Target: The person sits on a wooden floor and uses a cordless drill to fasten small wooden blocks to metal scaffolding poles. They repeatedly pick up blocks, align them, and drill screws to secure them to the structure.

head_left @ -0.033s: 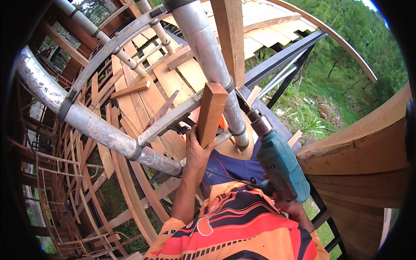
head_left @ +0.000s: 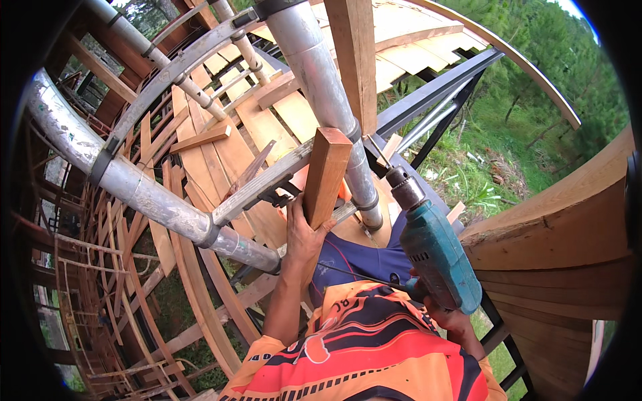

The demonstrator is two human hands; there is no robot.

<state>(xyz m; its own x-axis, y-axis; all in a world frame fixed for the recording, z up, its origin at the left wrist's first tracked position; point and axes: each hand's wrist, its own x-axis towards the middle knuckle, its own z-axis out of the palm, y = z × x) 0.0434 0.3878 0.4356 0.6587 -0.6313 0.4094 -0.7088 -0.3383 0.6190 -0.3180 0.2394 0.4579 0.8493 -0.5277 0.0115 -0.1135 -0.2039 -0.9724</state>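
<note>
My left hand (head_left: 304,242) grips the lower end of a short reddish wooden block (head_left: 327,175) and holds it upright against a grey scaffold pipe (head_left: 315,80). My right hand (head_left: 449,319) holds a teal power drill (head_left: 436,250) by its handle. The drill's chuck and thin bit (head_left: 378,155) point up and left, close to the pipe and a tall wooden post (head_left: 356,60) just right of the block. Whether the bit touches the wood I cannot tell. My orange and red shirt fills the lower middle.
A thick grey pipe (head_left: 134,184) runs diagonally at left, clamped to other pipes. Curved wooden ribs and planks (head_left: 200,160) lie below, with a long drop beneath them. Broad curved boards (head_left: 555,234) rise at right. A dark steel beam (head_left: 435,90) and grass lie beyond.
</note>
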